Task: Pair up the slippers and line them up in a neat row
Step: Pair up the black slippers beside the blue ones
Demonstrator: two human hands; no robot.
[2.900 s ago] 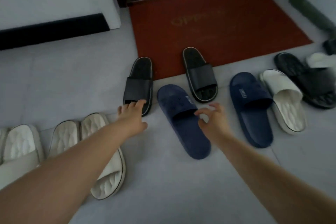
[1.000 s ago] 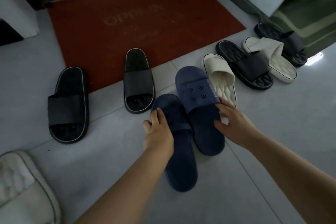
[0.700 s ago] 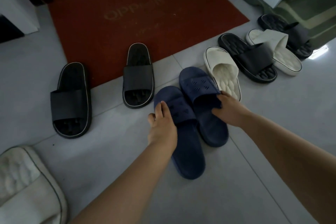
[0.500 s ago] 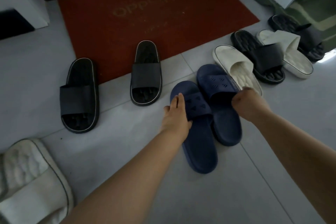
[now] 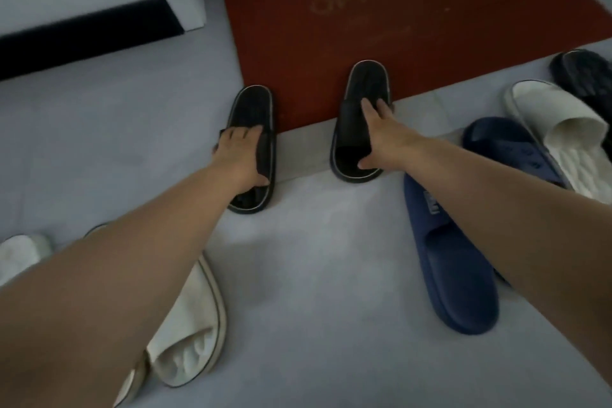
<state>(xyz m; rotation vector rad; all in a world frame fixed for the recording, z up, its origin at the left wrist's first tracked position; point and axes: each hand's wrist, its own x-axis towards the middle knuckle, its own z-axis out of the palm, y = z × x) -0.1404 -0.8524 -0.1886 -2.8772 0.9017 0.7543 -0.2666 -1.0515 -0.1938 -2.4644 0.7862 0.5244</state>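
Two black slippers with white edging lie at the near edge of the red mat, apart from each other. My left hand [image 5: 239, 154] clasps the strap of the left black slipper [image 5: 252, 109]. My right hand [image 5: 377, 132] clasps the strap of the right black slipper [image 5: 364, 83]. A pair of navy slippers lies at the right, one [image 5: 453, 272] under my right forearm, the other [image 5: 503, 142] beside it. White slippers lie at lower left [image 5: 188, 334] and far left [image 5: 16, 252]. Another white slipper [image 5: 569, 122] lies at the right.
The red doormat [image 5: 381, 16] lies ahead against a dark doorway. A black slipper [image 5: 586, 76] sits at the right edge. A white wall with a black skirting band [image 5: 89, 30] runs at upper left. Grey tiled floor [image 5: 314, 275] spreads between the slippers.
Both hands have let go of the navy slippers, which now lie together at the right. The hands have moved left onto the two black slippers, and the view has swung left.
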